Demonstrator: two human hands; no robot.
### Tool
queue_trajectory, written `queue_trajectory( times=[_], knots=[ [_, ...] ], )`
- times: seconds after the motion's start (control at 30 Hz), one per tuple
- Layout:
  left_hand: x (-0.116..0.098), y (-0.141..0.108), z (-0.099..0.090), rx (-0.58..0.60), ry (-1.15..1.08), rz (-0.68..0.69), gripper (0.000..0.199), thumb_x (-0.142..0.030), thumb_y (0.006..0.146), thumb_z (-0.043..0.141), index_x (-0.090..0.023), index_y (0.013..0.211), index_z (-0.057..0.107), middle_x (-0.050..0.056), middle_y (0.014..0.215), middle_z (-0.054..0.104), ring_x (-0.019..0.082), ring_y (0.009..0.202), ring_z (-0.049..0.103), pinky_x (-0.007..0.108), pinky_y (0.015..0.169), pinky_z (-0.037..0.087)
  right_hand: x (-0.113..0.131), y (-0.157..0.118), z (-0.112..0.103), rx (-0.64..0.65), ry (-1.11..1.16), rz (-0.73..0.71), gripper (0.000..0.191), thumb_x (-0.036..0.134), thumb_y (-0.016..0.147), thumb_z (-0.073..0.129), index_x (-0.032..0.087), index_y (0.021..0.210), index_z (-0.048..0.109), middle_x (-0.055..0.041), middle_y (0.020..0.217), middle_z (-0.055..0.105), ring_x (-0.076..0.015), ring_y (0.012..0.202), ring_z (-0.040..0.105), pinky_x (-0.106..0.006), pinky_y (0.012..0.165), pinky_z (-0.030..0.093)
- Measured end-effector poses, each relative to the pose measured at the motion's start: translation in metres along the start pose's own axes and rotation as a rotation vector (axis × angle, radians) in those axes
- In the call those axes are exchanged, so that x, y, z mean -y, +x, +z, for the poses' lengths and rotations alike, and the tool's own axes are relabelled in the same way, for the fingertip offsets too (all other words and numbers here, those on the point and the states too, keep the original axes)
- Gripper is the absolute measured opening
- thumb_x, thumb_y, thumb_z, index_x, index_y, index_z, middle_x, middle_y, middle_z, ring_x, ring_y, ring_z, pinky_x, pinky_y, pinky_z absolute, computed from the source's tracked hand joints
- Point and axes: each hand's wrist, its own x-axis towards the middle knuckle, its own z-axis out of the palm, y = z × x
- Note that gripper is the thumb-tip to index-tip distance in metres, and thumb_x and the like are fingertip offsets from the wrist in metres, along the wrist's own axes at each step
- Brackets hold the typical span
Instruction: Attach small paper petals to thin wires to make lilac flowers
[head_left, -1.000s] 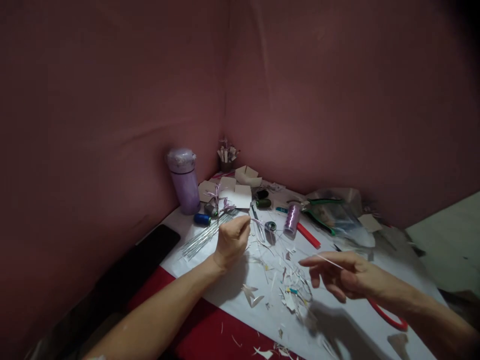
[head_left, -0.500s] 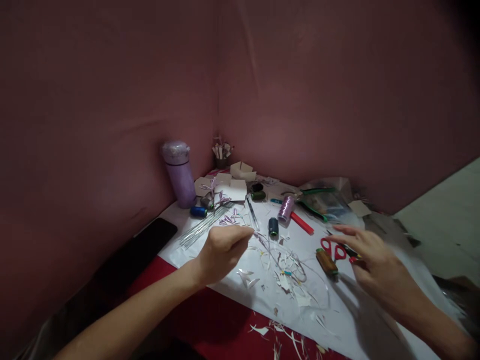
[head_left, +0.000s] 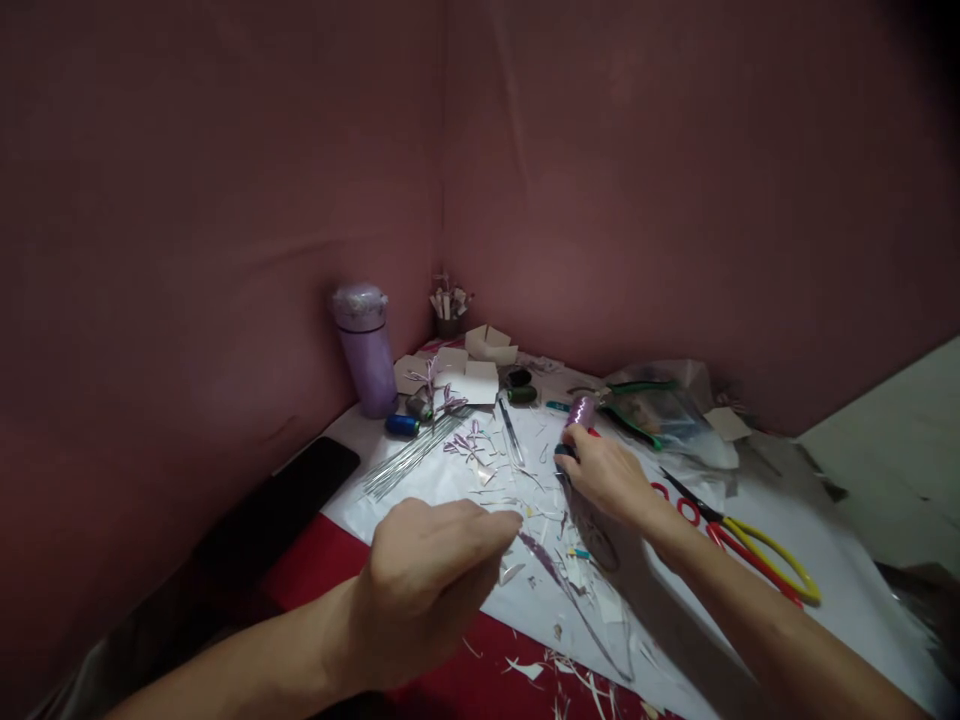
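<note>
My left hand (head_left: 439,575) is closed in a pinch above the front edge of the white sheet. From its fingertips a thin purple thread-wrapped strand (head_left: 551,562) hangs down to the right. Farther off, my right hand (head_left: 600,468) has its fingers closed around a dark teal thread spool (head_left: 564,458), which is mostly covered. Just behind those fingers stands a shiny purple thread spool (head_left: 580,411). Purple thread-wrapped petal shapes (head_left: 465,440) lie left of the right hand, near a bundle of thin wires (head_left: 409,458).
Yellow-and-red-handled scissors (head_left: 772,555) lie right of my right forearm, beside red scissor handles (head_left: 688,511). Paper scraps (head_left: 577,575) litter the white sheet. A purple bottle (head_left: 366,355), blue spool (head_left: 403,426), pen (head_left: 510,432) and green-edged zip pouch (head_left: 667,410) surround the work area.
My right hand has moved left from beside the scissors and closed on the dark teal spool. My left hand has come nearer and lower, still pinching the purple strand. The brown spool is now hidden.
</note>
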Motion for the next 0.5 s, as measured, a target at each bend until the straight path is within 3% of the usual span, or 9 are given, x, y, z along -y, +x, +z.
queue_trajectory(
  times=[0.13,0.23,0.33,0.4,0.5],
  knots=[
    [0.015,-0.003,-0.004,-0.075,0.041,-0.061,0.025,-0.005,0.078,0.056,-0.019,0.097,0.064,0.0,0.071,0.068,0.011,0.057,0.063,0.02,0.054,0.05,-0.015,-0.004,-0.01,0.04,0.153,0.053,0.037,0.03,0.071,0.059,0.015,0.105,0.06,-0.0061,0.08,0.067,-0.0201,0.072,0.06,-0.028,0.062,0.04],
    [0.025,-0.009,-0.014,-0.148,0.048,-0.185,0.026,-0.007,0.076,0.061,-0.021,0.098,0.065,-0.003,0.069,0.067,0.006,0.046,0.056,0.017,0.05,0.048,-0.027,-0.008,-0.024,0.064,0.276,0.118,0.022,0.036,0.071,0.057,0.016,0.077,0.064,-0.0023,0.065,0.063,-0.0167,0.061,0.057,-0.027,0.056,0.04],
    [0.033,-0.019,-0.026,-0.224,-0.001,-0.373,0.025,-0.009,0.077,0.06,-0.023,0.097,0.067,-0.004,0.066,0.065,0.005,0.042,0.052,0.015,0.042,0.045,-0.04,-0.015,-0.035,0.096,0.386,0.192,0.029,0.044,0.071,0.057,0.018,0.06,0.056,0.0004,0.053,0.058,-0.0115,0.043,0.048,-0.025,0.044,0.035],
    [0.038,-0.024,-0.032,-0.285,-0.014,-0.479,0.024,-0.012,0.076,0.062,-0.022,0.098,0.068,-0.003,0.066,0.065,0.006,0.041,0.052,0.016,0.039,0.044,-0.05,-0.019,-0.04,0.107,0.487,0.227,0.029,0.046,0.07,0.06,0.017,0.067,0.055,-0.0006,0.056,0.061,-0.0095,0.038,0.045,-0.024,0.04,0.034],
    [0.04,-0.025,-0.038,-0.36,-0.017,-0.572,0.021,-0.015,0.076,0.063,-0.021,0.095,0.07,-0.003,0.062,0.063,0.007,0.04,0.051,0.017,0.037,0.042,-0.065,-0.024,-0.044,0.036,0.727,0.309,0.034,0.042,0.063,0.071,0.017,0.082,0.058,-0.0035,0.068,0.064,-0.0116,0.045,0.052,-0.023,0.039,0.035]
  ],
)
